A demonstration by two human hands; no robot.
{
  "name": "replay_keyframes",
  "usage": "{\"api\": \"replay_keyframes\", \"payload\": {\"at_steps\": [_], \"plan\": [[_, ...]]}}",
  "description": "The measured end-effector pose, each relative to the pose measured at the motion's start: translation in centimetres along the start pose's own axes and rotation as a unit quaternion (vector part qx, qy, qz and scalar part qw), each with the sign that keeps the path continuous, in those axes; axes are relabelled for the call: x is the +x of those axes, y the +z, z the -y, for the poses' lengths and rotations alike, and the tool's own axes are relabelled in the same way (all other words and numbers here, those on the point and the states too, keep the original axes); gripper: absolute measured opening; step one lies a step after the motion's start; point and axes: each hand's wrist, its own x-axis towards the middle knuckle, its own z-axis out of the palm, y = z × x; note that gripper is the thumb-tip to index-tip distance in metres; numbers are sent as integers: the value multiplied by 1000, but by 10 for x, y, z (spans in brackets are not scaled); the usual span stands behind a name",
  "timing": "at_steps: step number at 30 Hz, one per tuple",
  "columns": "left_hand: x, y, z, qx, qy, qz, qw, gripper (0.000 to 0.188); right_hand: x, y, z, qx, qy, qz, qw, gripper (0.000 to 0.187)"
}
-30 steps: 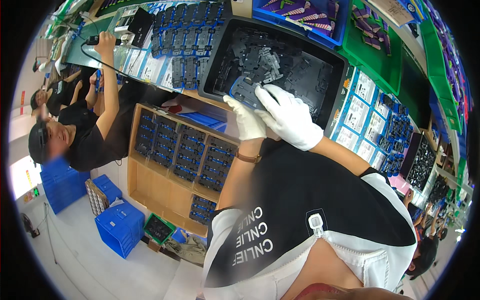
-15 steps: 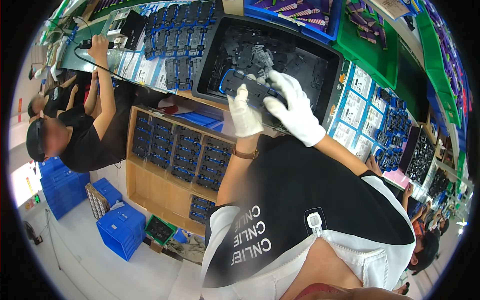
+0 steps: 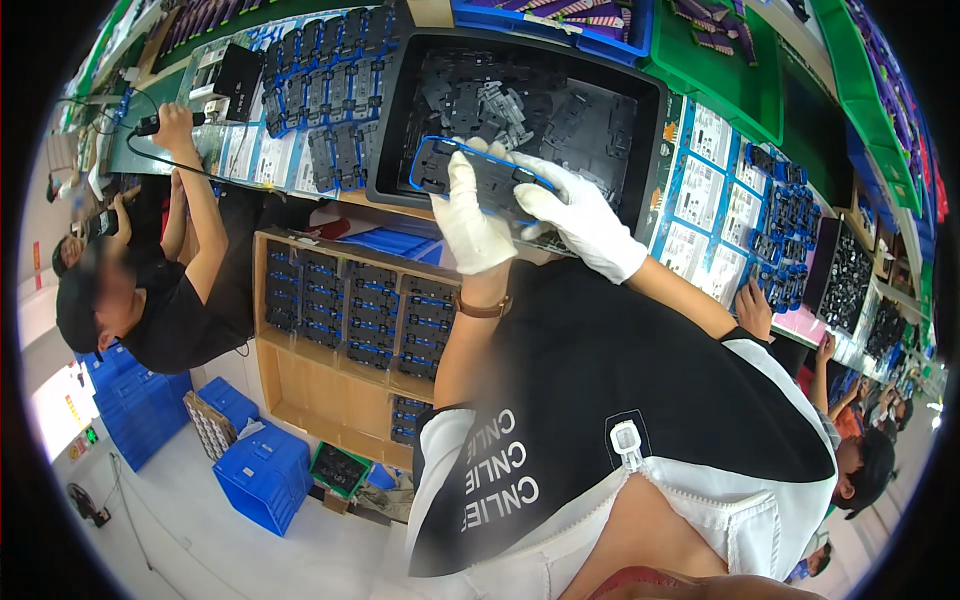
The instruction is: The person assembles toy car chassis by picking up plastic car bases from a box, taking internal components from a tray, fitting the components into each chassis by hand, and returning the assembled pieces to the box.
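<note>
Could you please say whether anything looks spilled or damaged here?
Nothing stands out: the loose parts lie jumbled but inside the black bin, and the held blue-edged part shows no clear damage.

Our L glove (image 3: 472, 225) & R glove (image 3: 592, 222): wht. Our part (image 3: 487, 180), ctr: blk w/ blue edge. Tub (image 3: 652, 130), upper ctr: blk. Top ctr: blue bin (image 3: 600, 48), purple pcs (image 3: 600, 20) w/ pale stripes. Upper R: grn tray (image 3: 722, 85). Lower L: blue crate (image 3: 262, 468). Our strap (image 3: 484, 308) brn, shirt (image 3: 640, 345) blk/wht.

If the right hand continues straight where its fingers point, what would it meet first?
Probably the blue-edged black part, which the right hand seems to touch; depth is unclear.
</note>
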Motion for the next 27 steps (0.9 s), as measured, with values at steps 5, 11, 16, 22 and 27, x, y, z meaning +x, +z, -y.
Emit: {"api": "replay_keyframes", "payload": {"at_steps": [5, 11, 16, 22, 27], "plan": [[-3, 4, 0, 39, 29, -2, 999, 32, -3, -1, 6, -57, -39, -7, 998, 51], [-2, 4, -2, 8, 5, 29, 1000, 29, 7, -11, 1, -32, -107, -13, 994, 46], [-5, 5, 10, 72, 4, 92, 993, 27, 17, -13, 16, -112, -30, 15, 993, 48], [1, 2, 15, 143, 35, 69, 987, 30, 19, -5, 1, -150, -71, -33, 986, 46], [18, 1, 5, 138, -22, 71, 988, 35, 30, -6, -14, -71, -32, -29, 997, 48]]}}
